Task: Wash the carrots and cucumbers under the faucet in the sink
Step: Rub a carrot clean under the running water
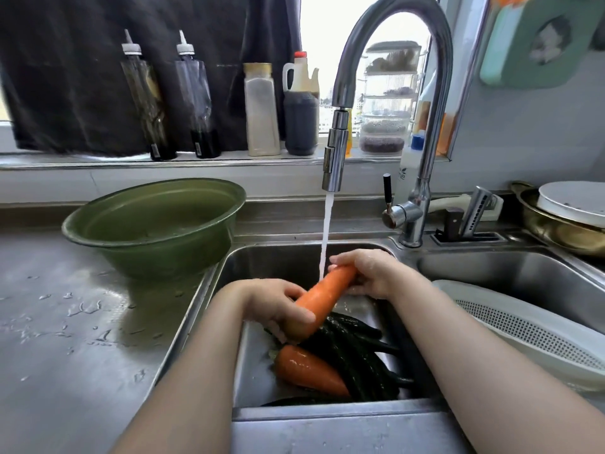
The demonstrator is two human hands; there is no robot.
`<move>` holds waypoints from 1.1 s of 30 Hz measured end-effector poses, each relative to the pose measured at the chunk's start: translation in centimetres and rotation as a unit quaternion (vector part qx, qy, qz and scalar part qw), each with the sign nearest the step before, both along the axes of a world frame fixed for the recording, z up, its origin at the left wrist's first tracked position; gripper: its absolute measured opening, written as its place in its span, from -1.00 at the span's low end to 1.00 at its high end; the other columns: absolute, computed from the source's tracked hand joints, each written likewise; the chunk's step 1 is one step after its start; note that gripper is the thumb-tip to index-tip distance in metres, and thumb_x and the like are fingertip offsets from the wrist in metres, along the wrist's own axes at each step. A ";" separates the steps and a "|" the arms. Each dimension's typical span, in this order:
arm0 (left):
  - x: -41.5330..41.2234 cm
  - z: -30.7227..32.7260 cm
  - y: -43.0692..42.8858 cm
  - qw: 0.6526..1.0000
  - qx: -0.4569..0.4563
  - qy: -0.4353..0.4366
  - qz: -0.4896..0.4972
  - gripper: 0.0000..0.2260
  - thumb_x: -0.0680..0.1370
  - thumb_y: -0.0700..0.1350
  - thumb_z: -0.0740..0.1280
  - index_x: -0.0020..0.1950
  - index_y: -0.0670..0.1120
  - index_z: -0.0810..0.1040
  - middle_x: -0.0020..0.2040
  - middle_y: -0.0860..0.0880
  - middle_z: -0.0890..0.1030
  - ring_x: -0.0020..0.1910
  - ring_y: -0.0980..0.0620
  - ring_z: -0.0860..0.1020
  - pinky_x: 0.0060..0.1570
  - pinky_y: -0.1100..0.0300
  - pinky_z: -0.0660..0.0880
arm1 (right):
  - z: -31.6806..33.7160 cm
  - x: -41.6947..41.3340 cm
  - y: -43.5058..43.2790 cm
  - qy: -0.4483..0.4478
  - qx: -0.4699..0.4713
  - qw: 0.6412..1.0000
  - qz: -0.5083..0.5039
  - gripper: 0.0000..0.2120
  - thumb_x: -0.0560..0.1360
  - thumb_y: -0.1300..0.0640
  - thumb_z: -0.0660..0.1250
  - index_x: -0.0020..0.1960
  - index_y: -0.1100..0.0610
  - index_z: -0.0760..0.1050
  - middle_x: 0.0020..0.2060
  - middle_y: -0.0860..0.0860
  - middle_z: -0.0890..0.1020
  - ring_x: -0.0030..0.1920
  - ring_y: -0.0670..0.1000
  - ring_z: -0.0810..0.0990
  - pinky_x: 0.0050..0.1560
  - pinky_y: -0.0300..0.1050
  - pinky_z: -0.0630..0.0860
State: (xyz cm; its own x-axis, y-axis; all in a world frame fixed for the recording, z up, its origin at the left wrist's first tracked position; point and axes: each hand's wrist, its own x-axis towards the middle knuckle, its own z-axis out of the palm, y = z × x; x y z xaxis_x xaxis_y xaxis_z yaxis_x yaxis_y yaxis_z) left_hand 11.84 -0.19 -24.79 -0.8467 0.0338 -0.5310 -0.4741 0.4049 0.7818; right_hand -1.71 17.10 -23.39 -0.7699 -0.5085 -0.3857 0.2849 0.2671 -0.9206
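Near the sink's [327,413] front edge, a second carrot [311,371] lies across dark cucumbers [355,352], taper pointing front-right. Above them, the held carrot [324,296] slants from near-left to far-right. The left hand [278,306] grips its thick end; the right hand [371,273] grips its narrow end. The faucet's [337,152] water stream [325,237] strikes it near the far end.
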 end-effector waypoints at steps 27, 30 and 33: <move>-0.5 -4.2 1.6 0.911 -0.366 -0.187 -0.026 -0.41 0.54 0.19 0.45 0.42 -0.16 0.52 0.33 -0.11 0.60 0.26 -0.11 0.61 0.27 -0.01 0.56 | -6.2 3.4 -0.9 0.313 0.470 0.747 0.351 0.18 0.20 -0.08 0.71 0.62 0.10 0.12 0.46 0.10 0.48 0.42 0.14 0.50 0.39 -0.04 0.46; -0.4 -6.3 0.7 0.952 -0.241 -0.185 0.040 -0.20 0.41 0.29 0.52 0.50 -0.12 0.41 0.37 -0.12 0.56 0.27 -0.09 0.59 0.23 -0.03 0.59 | -5.8 2.4 -0.7 0.350 0.469 0.737 0.338 0.16 0.29 0.00 0.68 0.66 0.08 0.02 0.52 0.13 0.41 0.47 0.16 0.44 0.42 -0.03 0.44; -0.6 -6.7 0.4 0.950 -0.249 -0.188 0.010 -0.01 0.20 0.38 0.58 0.46 -0.16 0.47 0.26 -0.13 0.63 0.17 -0.09 0.65 0.23 -0.02 0.60 | -5.4 1.6 0.0 0.364 0.458 0.743 0.324 0.09 0.36 -0.01 0.65 0.67 0.08 0.06 0.57 0.09 0.33 0.54 0.14 0.35 0.48 -0.05 0.36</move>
